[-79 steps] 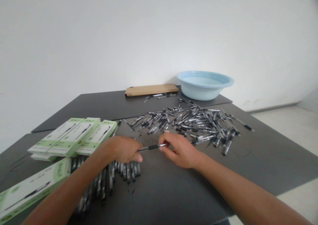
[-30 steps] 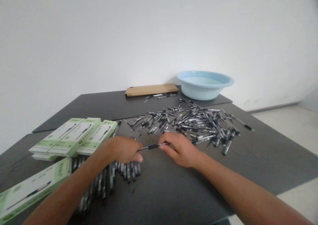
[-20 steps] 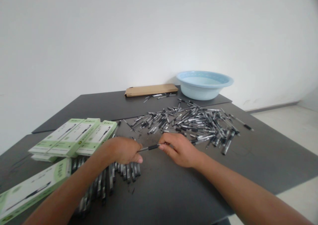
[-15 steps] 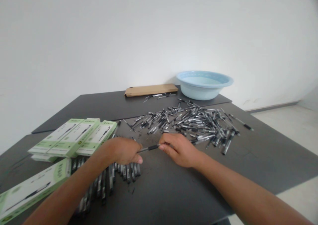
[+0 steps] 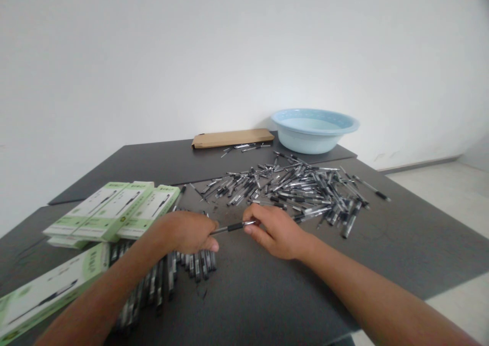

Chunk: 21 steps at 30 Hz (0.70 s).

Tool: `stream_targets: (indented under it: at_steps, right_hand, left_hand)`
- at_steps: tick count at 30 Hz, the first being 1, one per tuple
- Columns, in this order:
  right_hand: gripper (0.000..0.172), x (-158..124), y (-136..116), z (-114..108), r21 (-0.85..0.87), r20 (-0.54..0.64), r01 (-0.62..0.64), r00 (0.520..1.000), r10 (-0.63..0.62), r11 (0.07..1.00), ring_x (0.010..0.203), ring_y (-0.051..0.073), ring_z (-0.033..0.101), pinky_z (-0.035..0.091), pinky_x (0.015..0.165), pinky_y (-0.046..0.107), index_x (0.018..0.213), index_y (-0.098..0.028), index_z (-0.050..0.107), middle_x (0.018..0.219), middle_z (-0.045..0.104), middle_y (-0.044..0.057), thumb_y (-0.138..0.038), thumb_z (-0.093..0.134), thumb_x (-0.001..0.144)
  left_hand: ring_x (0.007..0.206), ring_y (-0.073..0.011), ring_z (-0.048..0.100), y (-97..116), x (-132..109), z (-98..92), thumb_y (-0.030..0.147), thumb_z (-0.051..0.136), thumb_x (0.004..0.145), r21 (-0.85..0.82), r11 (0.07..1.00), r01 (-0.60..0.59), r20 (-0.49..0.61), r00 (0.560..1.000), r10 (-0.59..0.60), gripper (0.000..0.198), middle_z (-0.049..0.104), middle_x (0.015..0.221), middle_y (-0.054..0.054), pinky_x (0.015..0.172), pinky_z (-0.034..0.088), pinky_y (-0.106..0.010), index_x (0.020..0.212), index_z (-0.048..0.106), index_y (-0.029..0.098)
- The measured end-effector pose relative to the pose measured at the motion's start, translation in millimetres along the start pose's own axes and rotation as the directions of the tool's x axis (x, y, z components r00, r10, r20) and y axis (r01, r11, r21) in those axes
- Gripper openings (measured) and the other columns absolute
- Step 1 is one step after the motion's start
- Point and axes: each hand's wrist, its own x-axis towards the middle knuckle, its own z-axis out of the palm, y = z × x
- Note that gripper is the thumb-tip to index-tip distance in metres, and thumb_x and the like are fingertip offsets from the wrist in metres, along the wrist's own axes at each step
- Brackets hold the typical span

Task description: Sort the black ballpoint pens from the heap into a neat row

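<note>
Between my two hands a pen (image 5: 233,227) with a black grip lies level above the dark table. My left hand (image 5: 193,232) is closed around its back end. The thumb and fingers of my right hand (image 5: 273,230) pinch the silvery tip end. Under and beside my left hand, many capped pens (image 5: 196,265) lie in rows, partly hidden by my forearm. Beyond my right hand spreads a loose heap of pen parts (image 5: 305,190), clear barrels with black grips.
White and green pen boxes (image 5: 97,211) lie at the left, with another box (image 5: 53,290) nearer. At the back are a flat brown cardboard piece (image 5: 232,138), a few thin loose parts (image 5: 246,147) and a light blue basin (image 5: 313,139) by the wall.
My right fingers have loosened a little at the pen's tip, so more of the silvery tip shows. My left hand is nearly still.
</note>
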Motion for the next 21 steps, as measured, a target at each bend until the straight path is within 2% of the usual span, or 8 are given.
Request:
stream_targets:
  at_steps: [7,11,21]
  right_hand:
    - [0.022,0.1,1.6,0.1,-0.021,0.005,0.104,0.995,-0.104,0.994,0.072,0.017,0.053,0.037,0.067,0.027,0.087,-0.020,0.053,0.079,0.059,0.003,-0.031,0.041,0.101]
    - [0.024,0.3,1.8,-0.6,-0.034,0.022,0.096,0.995,-0.095,0.995,0.070,0.016,0.051,0.035,0.066,0.027,0.083,-0.020,0.051,0.076,0.056,0.002,-0.032,0.041,0.101]
    - [0.027,0.9,1.5,-1.6,0.022,0.044,0.103,0.994,-0.104,0.994,0.067,0.015,0.047,0.032,0.064,0.027,0.078,-0.021,0.045,0.072,0.051,0.000,-0.032,0.040,0.102]
  left_hand:
    - [0.098,-0.0335,0.070,2.3,-0.1,-1.0,0.035,0.051,0.091,0.020,1.000,-0.002,0.024,1.000,0.001,0.038,0.074,0.112,-0.017,0.076,0.053,-0.038,0.119,0.068,0.015]
    - [0.101,-0.0347,0.069,3.9,-0.3,-2.2,0.037,0.052,0.091,0.017,1.000,0.009,0.030,1.000,-0.010,0.040,0.073,0.115,-0.018,0.078,0.054,-0.039,0.122,0.068,0.015]
    - [0.095,-0.0341,0.070,5.4,-2.1,0.7,0.036,0.054,0.088,0.011,1.000,0.012,-0.008,1.000,-0.012,0.037,0.075,0.108,-0.016,0.074,0.053,-0.038,0.115,0.071,0.017]
